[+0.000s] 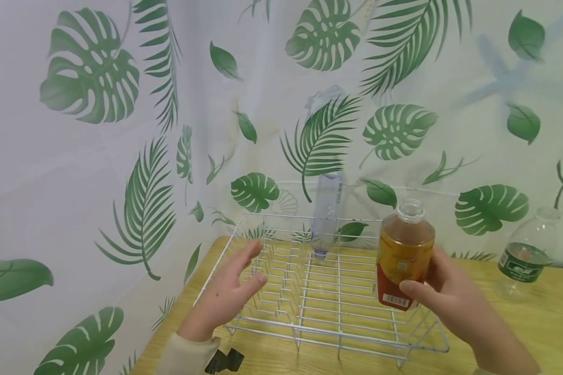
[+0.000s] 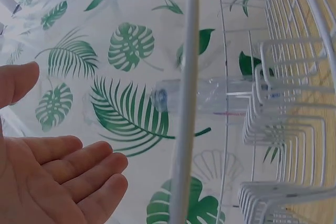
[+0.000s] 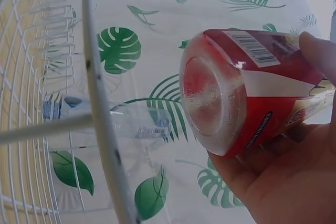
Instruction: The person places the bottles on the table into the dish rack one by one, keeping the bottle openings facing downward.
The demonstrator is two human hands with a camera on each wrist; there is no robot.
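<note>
My right hand (image 1: 460, 312) grips an uncapped plastic bottle (image 1: 405, 260) with a red-and-yellow label, its thumb across the front. The bottle stands nearly upright in the air over the right part of a white wire dish rack (image 1: 340, 333). In the right wrist view, the clear base of this bottle (image 3: 207, 100) faces the camera. My left hand (image 1: 227, 294) holds nothing; its fingers extend over the rack's left side. Seen from the left wrist, the palm of this hand (image 2: 58, 182) shows, fingers slightly bent.
A clear bottle (image 1: 327, 213) stands neck down at the rack's back, close to the leaf-print curtain (image 1: 258, 78). Another clear bottle with a green label (image 1: 525, 260) stands upright on the wooden table (image 1: 553, 317), right of the rack. Wire prongs (image 1: 286, 291) rise in the rack's left part.
</note>
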